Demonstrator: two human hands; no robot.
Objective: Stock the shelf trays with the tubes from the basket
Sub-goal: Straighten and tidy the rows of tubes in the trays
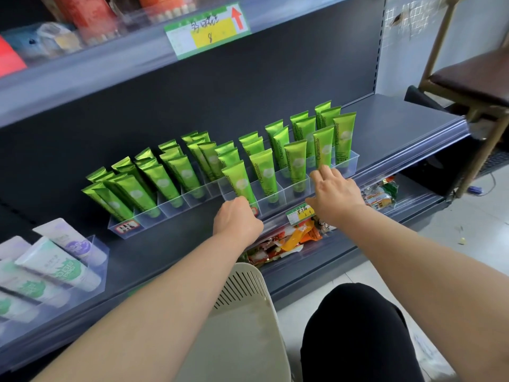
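A beige slotted plastic basket (242, 312) sits nearest, below the dark shelf (170, 244). The left grip (238, 219) curls on the clear tray's (275, 202) near left corner; the right grip (334, 193) rests straight-fingered on its near rim. Glossy green tubes (264, 172) lean in its compartments, with bare shelf to the right

The dark shelf (385, 122) carries clear trays (168, 212) of green tubes (265, 172) and, leftward, white tubes (59, 268).

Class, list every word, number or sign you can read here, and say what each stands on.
"Chamomile": green tubes.
"8", plus a red up arrow: upper shelf tag; its handwriting is unreadable.
Lower price tag, tray sticker, white tubes: too blurred.
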